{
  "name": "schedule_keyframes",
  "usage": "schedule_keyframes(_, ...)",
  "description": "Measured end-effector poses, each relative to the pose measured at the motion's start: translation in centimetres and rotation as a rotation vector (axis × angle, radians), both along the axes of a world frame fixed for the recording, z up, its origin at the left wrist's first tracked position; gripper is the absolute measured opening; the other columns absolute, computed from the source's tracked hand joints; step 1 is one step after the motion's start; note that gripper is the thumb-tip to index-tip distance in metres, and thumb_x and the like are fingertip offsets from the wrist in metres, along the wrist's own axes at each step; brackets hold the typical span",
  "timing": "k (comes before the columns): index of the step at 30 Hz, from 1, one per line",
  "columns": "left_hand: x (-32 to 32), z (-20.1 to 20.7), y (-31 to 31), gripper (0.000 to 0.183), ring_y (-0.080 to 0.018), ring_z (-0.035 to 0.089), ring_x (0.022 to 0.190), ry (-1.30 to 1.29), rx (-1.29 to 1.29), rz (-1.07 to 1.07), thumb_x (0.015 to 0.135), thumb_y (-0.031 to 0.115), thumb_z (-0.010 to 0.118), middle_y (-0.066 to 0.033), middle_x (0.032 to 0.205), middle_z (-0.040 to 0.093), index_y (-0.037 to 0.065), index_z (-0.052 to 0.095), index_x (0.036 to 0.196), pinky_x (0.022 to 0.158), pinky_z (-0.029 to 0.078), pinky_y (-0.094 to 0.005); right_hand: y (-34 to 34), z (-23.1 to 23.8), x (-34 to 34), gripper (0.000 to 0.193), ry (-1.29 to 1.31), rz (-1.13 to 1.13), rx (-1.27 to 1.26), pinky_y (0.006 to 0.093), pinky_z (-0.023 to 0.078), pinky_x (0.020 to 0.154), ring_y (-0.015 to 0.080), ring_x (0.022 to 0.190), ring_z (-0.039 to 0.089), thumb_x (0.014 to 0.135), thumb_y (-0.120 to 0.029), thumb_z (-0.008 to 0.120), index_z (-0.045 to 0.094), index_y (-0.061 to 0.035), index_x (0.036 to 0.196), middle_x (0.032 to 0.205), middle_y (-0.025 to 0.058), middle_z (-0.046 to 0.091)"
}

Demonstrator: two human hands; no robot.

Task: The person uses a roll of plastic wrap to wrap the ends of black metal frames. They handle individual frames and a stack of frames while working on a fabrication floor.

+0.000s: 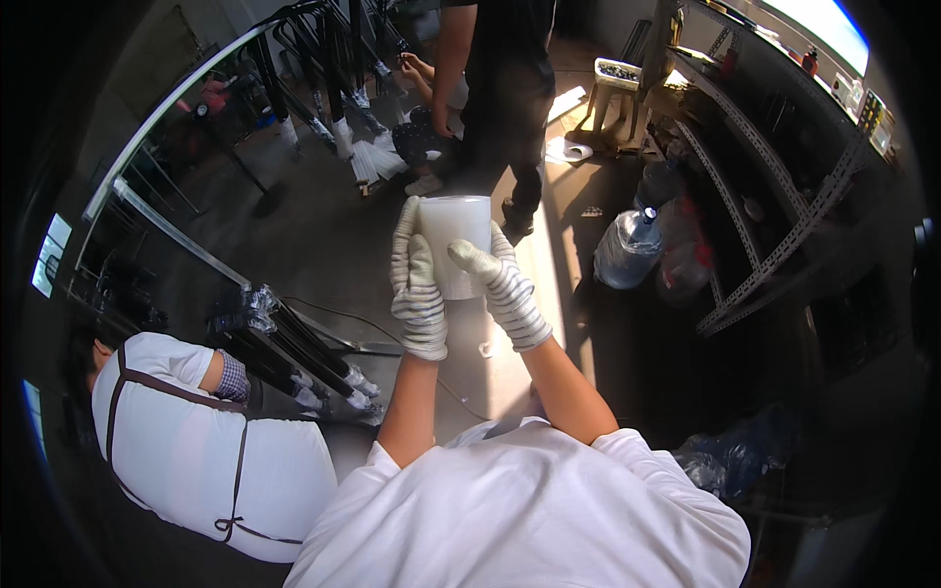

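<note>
Both my arms reach forward, and striped knit work gloves cover the hands. Held upright between them is a whitish, cloudy roll [457, 235] that looks like plastic wrapping film. My left hand [420, 279] grips its left side, with the fingers up along the edge. On the opposite side my right hand [502, 279] is closed round it, its thumb across the front. The roll's far side and some of my fingertips are hidden.
A person in dark clothes [508, 78] stands ahead; another in a white top [211, 431] bends at my left. Plastic-wrapped black bars [294, 343] lie beside that person. A water jug [628, 250], a stool [618, 83] and metal shelving [774, 196] stand on the right.
</note>
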State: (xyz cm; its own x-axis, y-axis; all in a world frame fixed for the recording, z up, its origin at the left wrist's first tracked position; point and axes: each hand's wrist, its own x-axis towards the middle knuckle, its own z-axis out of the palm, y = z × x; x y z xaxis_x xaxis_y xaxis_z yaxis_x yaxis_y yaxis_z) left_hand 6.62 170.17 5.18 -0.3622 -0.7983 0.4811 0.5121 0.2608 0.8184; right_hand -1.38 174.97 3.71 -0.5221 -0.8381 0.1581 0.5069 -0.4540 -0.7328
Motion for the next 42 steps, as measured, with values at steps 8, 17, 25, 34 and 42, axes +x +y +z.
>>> schedule_keyframes(8,-9.1,1.8,-10.7,0.025,-0.0142,0.047,0.108,0.008,0.016,0.056,0.084,0.007,0.051,-0.0061,0.115,0.053,0.003,0.055,0.108,0.097,0.032,-0.0278,-12.6,2.0,-10.8,0.056,-0.165,0.116,-0.086,0.0293,0.045,0.079,0.0156,0.089,0.055,0.069,-0.031,0.070,0.048,-0.0040,0.113,0.099,0.0070,0.056)
schedule_keyframes(17,0.5,-9.2,-23.3,0.020,-0.0187,0.057,0.094,-0.347,0.299,0.090,0.086,0.012,0.051,-0.0098,0.100,0.060,0.000,0.057,0.101,0.089,0.043,-0.0315,-26.4,-3.8,-14.9,0.062,-0.094,0.407,0.078,0.0308,0.046,0.078,0.0175,0.089,0.056,0.064,-0.027,0.072,0.047,-0.0021,0.115,0.101,0.0079,0.057)
schedule_keyframes(25,5.3,-13.4,-41.9,0.022,-0.0210,0.057,0.093,-0.296,0.391,0.156,0.087,0.015,0.050,-0.0107,0.103,0.059,0.002,0.055,0.104,0.087,0.044,-0.0340,-44.6,-1.1,-15.4,0.077,0.036,0.387,0.111,0.0339,0.045,0.081,0.0210,0.093,0.055,0.055,-0.025,0.076,0.041,-0.0013,0.120,0.103,0.0095,0.055)
schedule_keyframes(34,-1.2,-5.4,-61.9,0.038,-0.0181,0.052,0.102,-0.459,0.200,-0.123,0.082,0.007,0.055,-0.0103,0.112,0.054,0.005,0.046,0.119,0.090,0.041,-0.0298,-59.9,-1.7,-17.3,0.079,0.128,0.253,-0.102,0.0384,0.046,0.083,0.0294,0.103,0.052,0.059,-0.031,0.071,0.039,0.0035,0.121,0.115,0.0227,0.051)
schedule_keyframes(42,-12.9,-2.2,-87.2,0.087,-0.0292,0.030,0.124,-0.991,-0.275,0.058,0.069,0.026,0.072,-0.0195,0.132,0.033,0.007,0.018,0.134,0.101,0.026,-0.0366,-70.3,-4.5,-23.8,0.078,-0.051,0.297,-0.133,0.0375,0.048,0.080,0.0328,0.100,0.055,0.056,-0.029,0.072,0.040,0.0047,0.118,0.104,0.0229,0.055)
